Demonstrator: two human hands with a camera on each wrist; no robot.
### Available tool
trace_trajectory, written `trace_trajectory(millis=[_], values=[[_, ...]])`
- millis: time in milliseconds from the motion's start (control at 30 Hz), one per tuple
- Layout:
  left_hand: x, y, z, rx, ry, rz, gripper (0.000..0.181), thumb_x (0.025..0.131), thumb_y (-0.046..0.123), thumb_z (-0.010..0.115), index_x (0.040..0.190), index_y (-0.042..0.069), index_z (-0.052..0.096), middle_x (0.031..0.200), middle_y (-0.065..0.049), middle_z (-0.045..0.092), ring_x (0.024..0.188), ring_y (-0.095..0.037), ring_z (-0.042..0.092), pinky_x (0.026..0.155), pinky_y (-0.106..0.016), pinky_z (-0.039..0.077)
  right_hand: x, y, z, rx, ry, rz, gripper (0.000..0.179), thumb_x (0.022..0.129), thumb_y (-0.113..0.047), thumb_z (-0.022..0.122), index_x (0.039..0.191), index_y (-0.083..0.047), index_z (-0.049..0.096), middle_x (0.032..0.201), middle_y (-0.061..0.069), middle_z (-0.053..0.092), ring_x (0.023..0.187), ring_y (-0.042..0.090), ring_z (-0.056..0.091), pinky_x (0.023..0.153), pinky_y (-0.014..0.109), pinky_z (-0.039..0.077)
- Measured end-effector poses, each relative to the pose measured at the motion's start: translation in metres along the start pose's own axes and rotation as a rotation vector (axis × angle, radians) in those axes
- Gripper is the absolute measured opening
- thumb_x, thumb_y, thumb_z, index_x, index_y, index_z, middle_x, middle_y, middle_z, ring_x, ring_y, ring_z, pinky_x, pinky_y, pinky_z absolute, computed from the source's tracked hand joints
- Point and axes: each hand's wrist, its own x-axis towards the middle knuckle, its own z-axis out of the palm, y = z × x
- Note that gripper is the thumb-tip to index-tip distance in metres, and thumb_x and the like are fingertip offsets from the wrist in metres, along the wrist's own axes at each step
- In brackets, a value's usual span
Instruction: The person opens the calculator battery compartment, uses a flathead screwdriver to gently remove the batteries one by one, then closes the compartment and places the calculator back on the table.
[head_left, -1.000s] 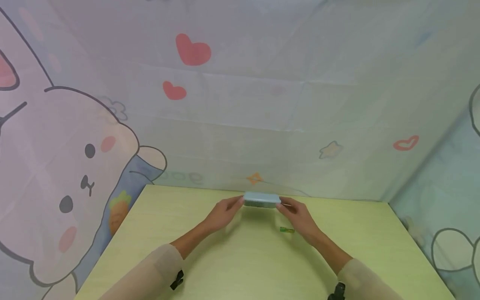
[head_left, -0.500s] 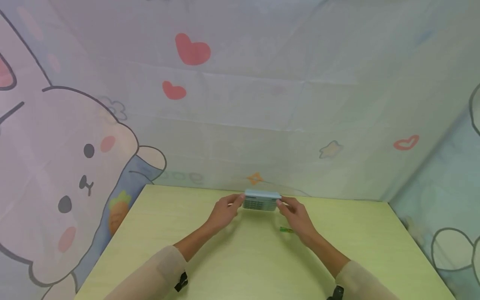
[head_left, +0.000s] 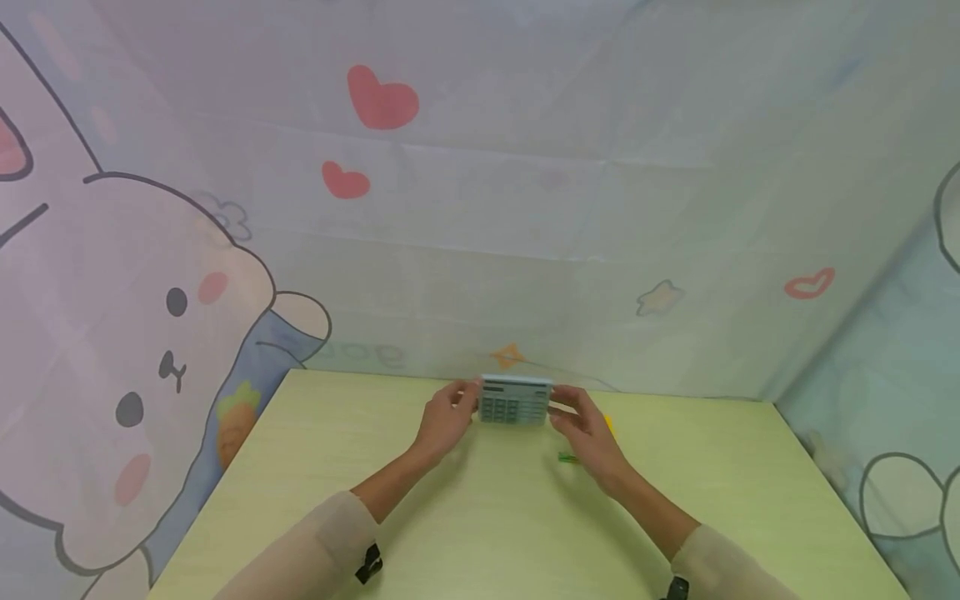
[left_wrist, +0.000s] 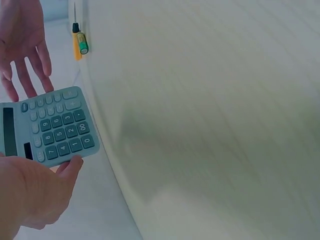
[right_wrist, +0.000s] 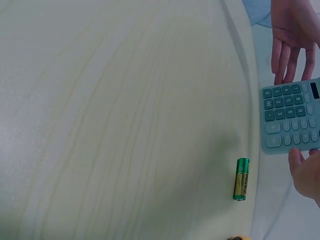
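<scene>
A blue-green calculator (head_left: 514,401) is raised above the far part of the table, its keys and display facing me. My left hand (head_left: 444,421) grips its left edge, with the thumb at the front and the other fingers partly hidden. Beside the right edge is my right hand (head_left: 588,433), its fingers spread and fairly straight. In the left wrist view, the right hand's fingers (left_wrist: 37,70) reach close to the calculator's edge; whether they touch is unclear. A green and gold battery (right_wrist: 241,179) lies on the table below the right hand, partly covered by it in the head view.
A screwdriver (left_wrist: 76,42) with a yellow and black handle lies beside the battery, mostly hidden behind the right hand in the head view. The pale wooden table (head_left: 480,517) ends at a printed cloth backdrop (head_left: 480,208) with hearts and a rabbit.
The calculator has tilted up, so its keypad now faces me, and has shifted slightly left. My right fingers have loosened from its right edge. The yellow handle now shows behind the right hand.
</scene>
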Motion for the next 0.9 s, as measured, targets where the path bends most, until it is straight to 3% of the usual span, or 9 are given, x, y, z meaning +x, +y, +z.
trace_trajectory(millis=[200,333,567,733,900], values=[[0.0003,0.0051,0.0028,0.03,0.039,0.018,0.056,0.109,0.061,0.047,0.122,0.011,0.07,0.106,-0.014,0.074,0.095,-0.035,0.072,0.073,-0.04,0.055,-0.0026,0.0012,0.0017,-0.035,-0.011,0.006,0.055,0.11,-0.011,0.057,0.161,-0.006,0.038,0.161,0.024,0.043,0.146,0.048,0.045,0.114,0.045,0.045],[-0.0007,0.006,0.0058,0.021,0.054,0.036,0.051,0.112,0.055,0.045,0.126,0.012,0.068,0.11,-0.015,0.073,0.101,-0.035,0.073,0.078,-0.042,0.058,-0.002,0.0017,0.0031,-0.064,-0.001,0.01,0.058,0.11,-0.011,0.057,0.164,-0.01,0.036,0.163,0.02,0.041,0.147,0.047,0.044,0.114,0.057,0.042],[-0.005,0.0064,0.0064,-0.013,0.04,0.097,0.051,0.114,0.051,0.042,0.144,0.016,0.062,0.134,-0.014,0.07,0.119,-0.035,0.07,0.097,-0.051,0.057,0.0011,0.0,0.0016,-0.103,0.028,0.034,0.062,0.11,-0.01,0.057,0.167,-0.014,0.034,0.161,0.018,0.043,0.145,0.046,0.047,0.114,0.055,0.044],[-0.0062,0.0055,0.006,0.031,0.018,0.143,0.051,0.114,0.048,0.042,0.151,0.017,0.06,0.138,-0.012,0.068,0.118,-0.034,0.071,0.097,-0.054,0.056,0.0017,-0.001,-0.0004,-0.118,0.053,0.05,0.061,0.11,-0.012,0.057,0.167,-0.014,0.035,0.158,0.019,0.046,0.143,0.045,0.048,0.114,0.053,0.044],[-0.008,0.0079,0.0084,0.063,0.02,0.143,0.051,0.115,0.046,0.043,0.153,0.016,0.058,0.138,-0.01,0.068,0.115,-0.03,0.072,0.094,-0.052,0.057,0.002,-0.0015,0.0002,-0.069,0.065,0.048,0.059,0.111,-0.01,0.054,0.166,-0.008,0.034,0.154,0.024,0.044,0.139,0.046,0.049,0.11,0.053,0.049]])
